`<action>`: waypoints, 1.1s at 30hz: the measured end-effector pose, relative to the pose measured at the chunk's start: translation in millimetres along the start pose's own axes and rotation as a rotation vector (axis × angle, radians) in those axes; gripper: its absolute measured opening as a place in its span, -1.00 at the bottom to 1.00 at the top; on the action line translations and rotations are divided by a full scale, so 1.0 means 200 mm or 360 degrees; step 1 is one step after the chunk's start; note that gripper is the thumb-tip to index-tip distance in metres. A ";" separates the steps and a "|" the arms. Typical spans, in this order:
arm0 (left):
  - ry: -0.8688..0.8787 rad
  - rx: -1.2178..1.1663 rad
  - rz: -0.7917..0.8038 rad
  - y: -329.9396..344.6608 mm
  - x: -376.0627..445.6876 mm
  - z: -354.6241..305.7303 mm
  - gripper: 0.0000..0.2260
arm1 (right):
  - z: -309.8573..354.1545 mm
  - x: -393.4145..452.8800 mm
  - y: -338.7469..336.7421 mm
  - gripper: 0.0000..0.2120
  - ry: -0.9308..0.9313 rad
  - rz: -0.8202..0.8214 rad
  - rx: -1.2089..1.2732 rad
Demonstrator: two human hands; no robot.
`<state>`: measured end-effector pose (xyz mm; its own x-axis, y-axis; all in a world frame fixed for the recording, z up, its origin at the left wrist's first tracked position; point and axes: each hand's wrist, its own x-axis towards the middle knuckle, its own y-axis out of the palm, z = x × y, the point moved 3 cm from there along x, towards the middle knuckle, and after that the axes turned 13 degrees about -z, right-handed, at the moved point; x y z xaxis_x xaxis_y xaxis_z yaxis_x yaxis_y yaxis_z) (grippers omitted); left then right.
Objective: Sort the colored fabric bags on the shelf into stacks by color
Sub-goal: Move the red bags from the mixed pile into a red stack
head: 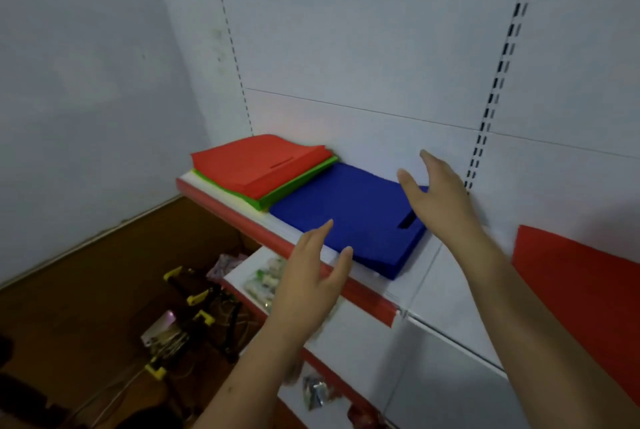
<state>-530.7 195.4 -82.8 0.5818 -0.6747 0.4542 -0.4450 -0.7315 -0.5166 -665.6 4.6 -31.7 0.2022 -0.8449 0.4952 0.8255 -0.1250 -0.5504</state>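
While both forearms reach up from bottom of frame, left hand (311,276) and right hand (440,193) hover, fingers spread, holding nothing, flanking blue bags (346,217) mid-frame on shelf (363,293); red bags (256,161) over green bags (298,182) to their left.

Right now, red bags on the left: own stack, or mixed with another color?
Mixed. The red bags lie flat directly on green bags, whose edge shows beneath along the front and right side. The blue stack sits separately beside them.

Green bags (298,182) mostly hidden under red stack (259,165); count unreadable. Red sheet (581,276) cut by right edge. Lower-shelf packets (263,284) blurred.
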 end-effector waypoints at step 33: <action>-0.0007 0.0694 -0.0138 -0.41 1.75 1.67 -0.40 | 0.39 0.51 1.51 -0.20 0.0309 0.0160 -0.0943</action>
<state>-64.3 52.1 -124.4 0.6074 -0.6118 0.5067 -0.0665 -0.6747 -0.7351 -354.2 -78.9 -95.4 0.1186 -0.9396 0.3212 0.3640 -0.2598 -0.8944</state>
